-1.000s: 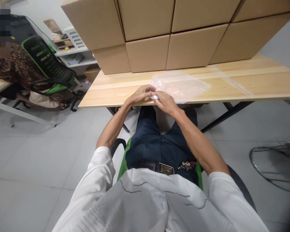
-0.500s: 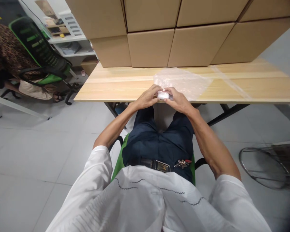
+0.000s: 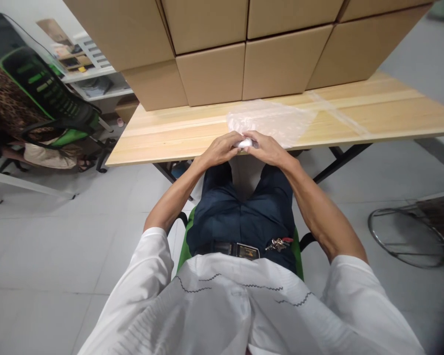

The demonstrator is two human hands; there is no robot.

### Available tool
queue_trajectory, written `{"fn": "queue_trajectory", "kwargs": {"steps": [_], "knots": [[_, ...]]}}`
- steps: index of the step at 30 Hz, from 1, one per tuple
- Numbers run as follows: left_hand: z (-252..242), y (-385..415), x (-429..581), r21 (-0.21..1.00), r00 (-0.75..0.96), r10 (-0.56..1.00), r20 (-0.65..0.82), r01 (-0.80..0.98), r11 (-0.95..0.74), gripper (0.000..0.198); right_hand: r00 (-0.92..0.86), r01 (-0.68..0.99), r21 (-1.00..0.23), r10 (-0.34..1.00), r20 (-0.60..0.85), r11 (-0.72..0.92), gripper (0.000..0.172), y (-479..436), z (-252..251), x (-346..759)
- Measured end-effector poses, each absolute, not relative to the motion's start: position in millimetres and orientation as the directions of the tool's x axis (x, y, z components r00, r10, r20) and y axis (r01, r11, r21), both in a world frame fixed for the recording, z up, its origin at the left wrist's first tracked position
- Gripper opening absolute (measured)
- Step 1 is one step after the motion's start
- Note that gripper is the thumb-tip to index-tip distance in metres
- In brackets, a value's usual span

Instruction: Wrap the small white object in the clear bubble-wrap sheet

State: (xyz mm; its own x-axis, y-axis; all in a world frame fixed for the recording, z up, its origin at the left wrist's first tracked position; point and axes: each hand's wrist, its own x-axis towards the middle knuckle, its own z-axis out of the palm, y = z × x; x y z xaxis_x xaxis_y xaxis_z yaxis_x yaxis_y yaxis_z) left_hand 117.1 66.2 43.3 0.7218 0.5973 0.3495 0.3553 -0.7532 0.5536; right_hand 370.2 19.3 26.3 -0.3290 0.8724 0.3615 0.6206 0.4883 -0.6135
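My left hand point(image 3: 220, 149) and my right hand point(image 3: 267, 148) meet at the near edge of a wooden table point(image 3: 177, 133). Between their closed fingers they pinch a small white object point(image 3: 243, 143), mostly hidden, so I cannot name it. Just beyond the hands a clear plastic bag point(image 3: 272, 118) lies flat on the table, its near edge touching my fingers. I sit on a green chair, legs under the table.
Stacked cardboard boxes point(image 3: 214, 69) line the table's far side. A strip of clear tape point(image 3: 336, 113) runs across the tabletop at right. At left another person sits on a green-and-black chair point(image 3: 48, 93). A metal-framed stool point(image 3: 410, 231) stands on the floor at right.
Both hands stay together on the small white object at the table edge. The view has shifted a little, and the hands have turned slightly around the object.
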Motion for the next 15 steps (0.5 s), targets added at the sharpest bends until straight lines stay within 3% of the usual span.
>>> {"fn": "queue_trajectory", "kwargs": {"steps": [6, 12, 15], "knots": [[49.2, 88.8, 118.5, 0.508, 0.773, 0.529, 0.351, 0.317, -0.801, 0.037, -0.363, 0.564, -0.650, 0.860, 0.359, 0.510, 0.074, 18.7, 31.0, 373.9], [60.6, 103.9, 126.8, 0.663, 0.796, 0.545, 0.262, 0.262, -0.701, 0.029, -0.316, 0.527, -0.697, 0.874, 0.370, 0.486, 0.076, 29.3, 23.1, 380.8], [67.7, 110.0, 131.8, 0.713, 0.813, 0.551, 0.189, 0.272, -0.646, 0.026, -0.289, 0.493, -0.727, 0.878, 0.381, 0.478, 0.069, 34.6, 16.2, 381.8]]}}
